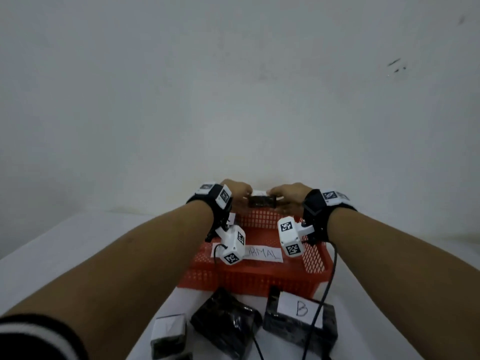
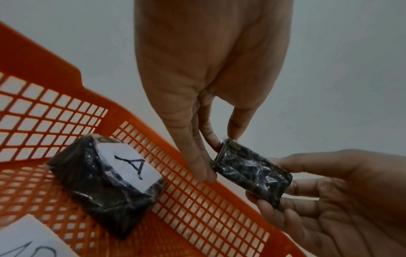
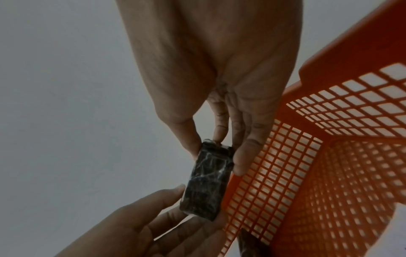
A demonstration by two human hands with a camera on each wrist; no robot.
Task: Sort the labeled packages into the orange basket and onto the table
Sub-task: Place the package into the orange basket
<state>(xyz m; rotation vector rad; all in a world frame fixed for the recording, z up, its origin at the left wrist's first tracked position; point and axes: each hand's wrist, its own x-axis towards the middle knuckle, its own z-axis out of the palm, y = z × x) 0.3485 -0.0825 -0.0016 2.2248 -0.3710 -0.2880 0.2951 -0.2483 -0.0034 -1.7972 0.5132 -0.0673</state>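
Note:
Both hands hold one small black wrapped package (image 1: 261, 201) just beyond the far rim of the orange basket (image 1: 249, 284), above the white table. My left hand (image 1: 240, 193) pinches one end of it between thumb and fingers (image 2: 205, 173). My right hand (image 1: 285, 194) grips the other end. In the right wrist view the package (image 3: 206, 180) stands on end beside the basket wall (image 3: 351, 43). A strip of white label shows on top of it. Inside the basket (image 2: 44, 57) lies a black package marked A (image 2: 105, 180).
A paper sign (image 1: 262, 254) lies on the basket floor. On the near table sit a black package marked B (image 1: 298, 323), a plain black package (image 1: 226, 323) and a smaller one with a white label (image 1: 168, 333). Wrist-camera cables (image 1: 327, 287) hang over them. A white wall stands behind.

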